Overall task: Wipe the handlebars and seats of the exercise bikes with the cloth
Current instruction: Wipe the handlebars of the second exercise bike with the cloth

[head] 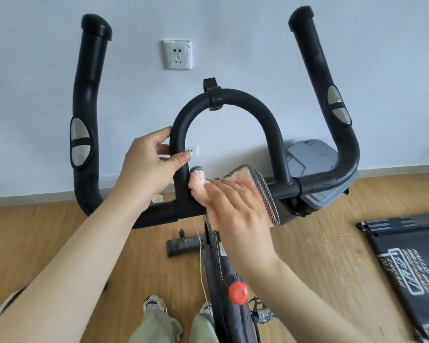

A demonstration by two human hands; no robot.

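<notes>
The exercise bike's black handlebars [233,97] fill the middle of the head view, with an inner loop and two tall outer horns. My left hand [149,162] grips the left leg of the inner loop. My right hand [235,206] presses a pink cloth [235,178] with a black-and-white mesh edge against the crossbar at the base of that leg. The seat is out of sight.
A white wall with a power socket [177,54] stands close behind the bars. The bike frame with a red knob [237,292] runs down between my legs. A black treadmill deck [411,263] lies on the wooden floor at the right. A thin white cord [201,256] hangs by the frame.
</notes>
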